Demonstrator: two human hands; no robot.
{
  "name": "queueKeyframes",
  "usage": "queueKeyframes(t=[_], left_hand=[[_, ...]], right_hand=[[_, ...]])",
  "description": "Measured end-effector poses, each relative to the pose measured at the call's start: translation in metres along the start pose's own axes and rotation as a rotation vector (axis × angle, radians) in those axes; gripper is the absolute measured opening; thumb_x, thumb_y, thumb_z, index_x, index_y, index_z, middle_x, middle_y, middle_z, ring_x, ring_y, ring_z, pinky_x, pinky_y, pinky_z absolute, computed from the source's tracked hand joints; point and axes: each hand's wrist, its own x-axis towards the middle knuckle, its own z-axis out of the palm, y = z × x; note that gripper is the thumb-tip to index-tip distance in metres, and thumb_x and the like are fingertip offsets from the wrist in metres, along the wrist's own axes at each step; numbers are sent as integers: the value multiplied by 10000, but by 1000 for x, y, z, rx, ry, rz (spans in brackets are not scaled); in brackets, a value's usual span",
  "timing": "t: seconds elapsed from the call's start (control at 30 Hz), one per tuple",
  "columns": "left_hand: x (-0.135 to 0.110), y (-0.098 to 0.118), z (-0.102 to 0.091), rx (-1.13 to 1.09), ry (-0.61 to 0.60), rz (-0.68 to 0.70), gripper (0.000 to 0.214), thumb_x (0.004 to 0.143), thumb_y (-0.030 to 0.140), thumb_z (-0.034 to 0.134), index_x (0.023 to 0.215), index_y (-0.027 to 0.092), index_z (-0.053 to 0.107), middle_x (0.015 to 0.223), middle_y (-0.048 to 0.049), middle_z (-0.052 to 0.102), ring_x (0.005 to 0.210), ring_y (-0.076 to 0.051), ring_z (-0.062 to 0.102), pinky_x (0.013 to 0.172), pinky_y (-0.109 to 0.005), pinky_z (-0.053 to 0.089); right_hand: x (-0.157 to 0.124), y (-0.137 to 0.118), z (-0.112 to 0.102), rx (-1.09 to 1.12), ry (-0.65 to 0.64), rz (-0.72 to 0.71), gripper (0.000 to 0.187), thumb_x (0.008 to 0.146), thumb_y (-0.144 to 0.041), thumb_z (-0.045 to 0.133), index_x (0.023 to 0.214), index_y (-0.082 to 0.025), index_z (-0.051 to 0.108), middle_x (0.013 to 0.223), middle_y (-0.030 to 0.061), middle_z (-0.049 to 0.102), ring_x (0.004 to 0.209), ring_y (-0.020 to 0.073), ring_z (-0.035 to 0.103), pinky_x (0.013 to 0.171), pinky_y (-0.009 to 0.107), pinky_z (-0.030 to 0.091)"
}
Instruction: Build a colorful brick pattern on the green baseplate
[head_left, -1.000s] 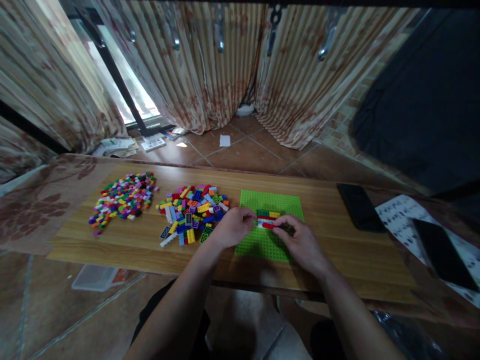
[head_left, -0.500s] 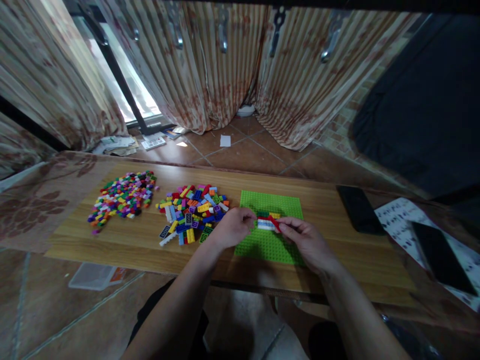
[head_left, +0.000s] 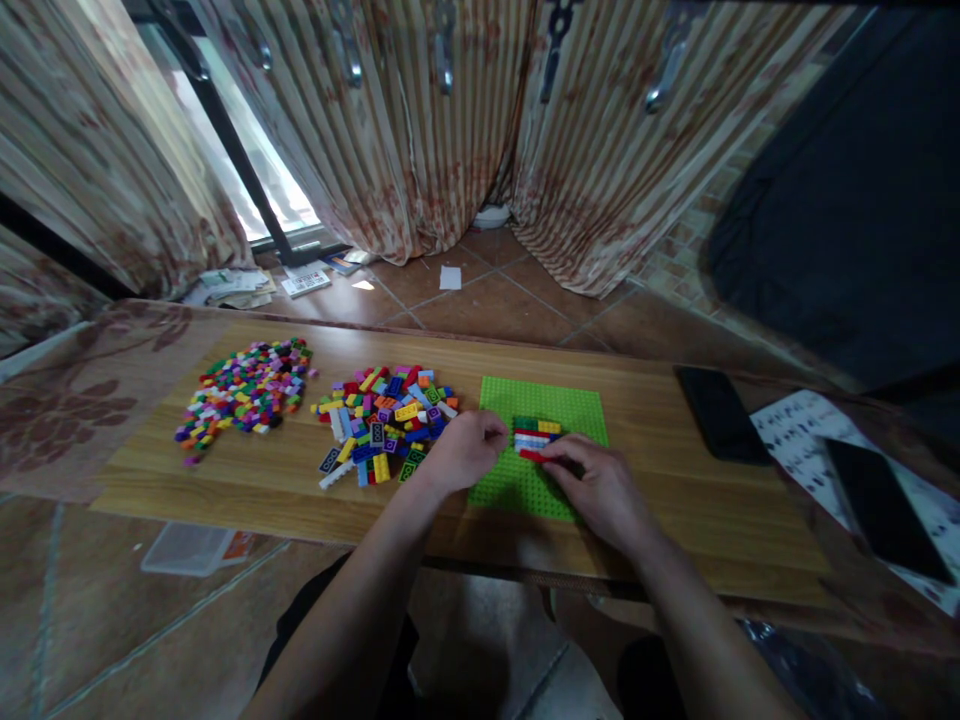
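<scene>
A green baseplate (head_left: 559, 400) lies on the wooden table (head_left: 675, 520). On it stands a small stack of bricks (head_left: 534, 434) in green, yellow, white and red rows. My right hand (head_left: 600, 490) presses a red brick (head_left: 531, 455) against the near side of that stack with pinched fingers. My left hand (head_left: 461, 452) rests curled on the baseplate's left edge, its fingers closed beside the stack.
A pile of larger mixed bricks (head_left: 386, 420) lies left of the baseplate, a pile of small coloured pieces (head_left: 244, 392) farther left. Two black phones (head_left: 720, 413) (head_left: 885, 505) and a printed sheet (head_left: 806, 430) lie at the right. Curtains hang behind; a plastic box (head_left: 187, 548) sits on the floor.
My right hand lifted the red brick slightly half a second ago, then lowered it onto the near side of the stack. The left hand barely moved.
</scene>
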Motion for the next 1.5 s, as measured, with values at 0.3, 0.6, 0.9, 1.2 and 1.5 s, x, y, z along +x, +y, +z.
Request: queueKeyframes(t=[0.3, 0.6, 0.9, 1.2, 1.5], left_hand=[[-1, 1, 3, 110, 25, -39, 126, 783, 151, 576, 809, 123, 696, 727, -25, 677, 688, -140, 592, 635, -226, 413], [0, 8, 14, 248, 118, -160, 170, 769, 292, 697, 866, 153, 708, 790, -50, 722, 705, -162, 633, 622, -243, 413], [1, 10, 17, 292, 156, -220, 188, 743, 328, 708, 858, 180, 718, 824, -57, 729, 742, -188, 650, 625, -254, 427], [1, 11, 18, 296, 154, -231, 192, 750, 331, 691, 872, 186, 719, 843, -56, 735, 740, -187, 651, 625, -261, 428], [3, 11, 19, 318, 162, -261, 191, 743, 331, 697, 879, 200, 725, 859, -49, 742, 767, -185, 659, 632, -254, 434]], right_hand=[[0, 5, 13, -106, 59, -121, 118, 886, -169, 575, 861, -224, 676, 896, 45, 656, 850, 201, 627, 771, 334, 487], [1, 4, 16, -93, 105, -92, 119, 858, -156, 597, 839, -219, 696, 855, 41, 650, 812, 194, 627, 745, 324, 482], [5, 8, 5, -76, 243, 120, 198, 871, -344, 589, 832, -200, 719, 819, 44, 662, 753, 192, 620, 723, 333, 470], [7, 8, 5, -150, 204, 302, 260, 763, -402, 689, 915, -190, 687, 917, 58, 661, 806, 212, 603, 752, 357, 467], [14, 7, 6, -163, 202, 323, 224, 683, -333, 762, 837, -199, 670, 847, 39, 663, 784, 203, 598, 728, 337, 454]])
